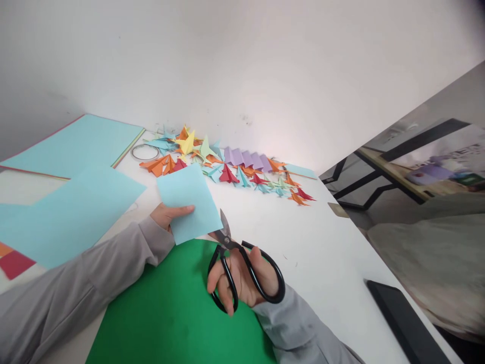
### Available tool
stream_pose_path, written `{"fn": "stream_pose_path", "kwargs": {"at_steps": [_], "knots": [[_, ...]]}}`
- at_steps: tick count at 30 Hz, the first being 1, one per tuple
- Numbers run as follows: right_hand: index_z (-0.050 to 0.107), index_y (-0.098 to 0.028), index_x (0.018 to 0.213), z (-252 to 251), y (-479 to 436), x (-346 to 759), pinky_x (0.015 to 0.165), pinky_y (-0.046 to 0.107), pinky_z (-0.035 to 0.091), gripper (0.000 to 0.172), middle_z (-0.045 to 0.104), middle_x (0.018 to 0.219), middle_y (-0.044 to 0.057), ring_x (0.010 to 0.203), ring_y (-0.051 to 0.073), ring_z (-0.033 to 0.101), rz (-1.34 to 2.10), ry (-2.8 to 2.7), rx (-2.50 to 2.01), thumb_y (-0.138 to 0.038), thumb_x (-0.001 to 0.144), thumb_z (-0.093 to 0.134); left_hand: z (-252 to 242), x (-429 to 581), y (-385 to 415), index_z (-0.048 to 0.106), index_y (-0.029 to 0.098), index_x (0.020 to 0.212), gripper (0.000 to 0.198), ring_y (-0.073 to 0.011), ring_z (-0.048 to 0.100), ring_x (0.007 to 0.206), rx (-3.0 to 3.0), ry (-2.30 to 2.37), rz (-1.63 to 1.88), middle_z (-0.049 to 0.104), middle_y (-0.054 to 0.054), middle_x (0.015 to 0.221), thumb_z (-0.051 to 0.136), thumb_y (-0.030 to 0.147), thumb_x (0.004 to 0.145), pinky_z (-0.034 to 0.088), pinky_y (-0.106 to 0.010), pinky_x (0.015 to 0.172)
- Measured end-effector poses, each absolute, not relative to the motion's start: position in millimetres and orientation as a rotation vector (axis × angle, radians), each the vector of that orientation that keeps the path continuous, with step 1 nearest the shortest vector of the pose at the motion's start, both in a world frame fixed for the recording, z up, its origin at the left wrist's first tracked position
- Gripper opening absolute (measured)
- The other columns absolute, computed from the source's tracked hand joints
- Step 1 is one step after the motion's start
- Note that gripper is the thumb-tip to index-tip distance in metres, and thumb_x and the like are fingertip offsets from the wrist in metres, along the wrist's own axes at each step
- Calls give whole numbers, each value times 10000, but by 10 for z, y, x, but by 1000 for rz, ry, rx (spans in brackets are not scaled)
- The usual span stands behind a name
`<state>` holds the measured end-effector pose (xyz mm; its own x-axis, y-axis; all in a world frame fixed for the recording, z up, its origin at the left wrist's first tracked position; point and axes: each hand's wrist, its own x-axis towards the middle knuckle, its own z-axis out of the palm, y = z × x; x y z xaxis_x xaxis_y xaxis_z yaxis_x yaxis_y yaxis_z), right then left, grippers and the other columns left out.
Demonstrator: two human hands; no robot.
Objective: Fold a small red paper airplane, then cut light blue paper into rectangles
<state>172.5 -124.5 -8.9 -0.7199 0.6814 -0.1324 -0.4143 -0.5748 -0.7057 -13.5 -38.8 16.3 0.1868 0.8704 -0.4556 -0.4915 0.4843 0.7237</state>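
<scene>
My left hand (171,214) grips a light blue rectangular sheet of paper (197,194), thumb on top and the other fingers hidden beneath it. Fingers and thumb of my right hand (242,278) pass through the black handles of a pair of scissors (226,240). The scissors' blades are parted, at the lower right corner of the sheet. Under both hands lies a large green sheet (178,308).
Folded paper figures in several colours (229,174) line the wall, beside a wire ring (144,152). Large blue sheets (87,139) lie at the left. A black flat object (405,321) rests near the right edge. Beyond the table stands a shelf (397,174).
</scene>
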Motion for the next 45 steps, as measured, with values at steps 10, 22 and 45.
{"fn": "stream_pose_path", "kwargs": {"at_steps": [10, 22, 45], "knots": [[365, -227, 1293, 104, -1255, 1660, 421, 250, 378, 839, 630, 675, 37, 440, 118, 477, 2211, -792, -515, -805, 687, 311, 131, -113, -397, 666, 139, 951, 444, -274, 681, 732, 505, 975, 1054, 727, -83, 784, 768, 52, 527, 572, -344, 567], [502, -168, 927, 61, -1226, 1651, 524, 351, 453, 679, 573, 758, 45, 550, 144, 517, 2191, -763, -400, -787, 689, 355, 159, -82, -450, 676, 171, 809, 399, -314, 654, 911, 617, 1101, 1067, 732, -68, 812, 823, 110, 443, 592, -342, 626], [104, -342, 1406, 127, -1244, 1649, 528, 366, 456, 815, 573, 676, -30, 473, 121, 482, 2045, -893, -600, -770, 734, 276, 227, -68, -463, 679, 127, 824, 403, -337, 652, 906, 592, 1037, 1058, 730, -97, 808, 821, 99, 448, 584, -393, 683]]}}
